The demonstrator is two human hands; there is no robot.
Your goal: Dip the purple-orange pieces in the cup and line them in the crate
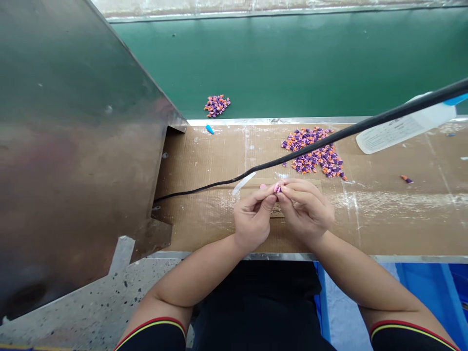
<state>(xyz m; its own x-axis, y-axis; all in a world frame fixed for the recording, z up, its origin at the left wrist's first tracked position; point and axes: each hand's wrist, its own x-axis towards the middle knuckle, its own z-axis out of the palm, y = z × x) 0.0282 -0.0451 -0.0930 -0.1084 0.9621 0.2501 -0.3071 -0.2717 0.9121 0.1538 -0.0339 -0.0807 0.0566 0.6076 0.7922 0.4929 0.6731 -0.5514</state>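
A small pink and purple piece (pixel 278 188) is pinched between the fingertips of both hands, above the cardboard-covered bench. My left hand (pixel 254 217) grips it from the left with thumb and forefinger. From the right, my right hand (pixel 307 207) closes its thumb and fingers on the same piece. Just beyond the fingertips lies a pink bit (pixel 263 186). A large pile of purple, orange and pink pieces (pixel 316 153) spreads behind my right hand. On the green surface, farther left, sits a smaller pile (pixel 217 106) of similar pieces.
A black cable (pixel 351 130) crosses above the bench (pixel 204 219). A metal housing (pixel 80 146) stands left. At right are a translucent bottle (pixel 398 129) and a single piece (pixel 406 179). A blue cap (pixel 209 129) and a white strip (pixel 243 183) lie left of centre.
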